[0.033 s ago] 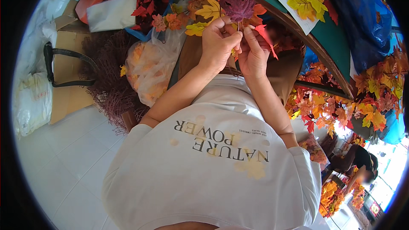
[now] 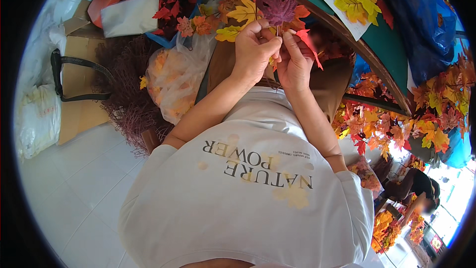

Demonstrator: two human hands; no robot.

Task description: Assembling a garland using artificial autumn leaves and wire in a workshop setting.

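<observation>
Both hands up at 12 o'clock, touching each other. Left hand and right hand pinch the stems of an artificial maple-leaf sprig: purple leaf on top, yellow leaf at its 9 o'clock, red leaf at 4 o'clock. Green desk edge at 2 o'clock. Clear plastic bag of leaves at 9 o'clock of the hands.
</observation>
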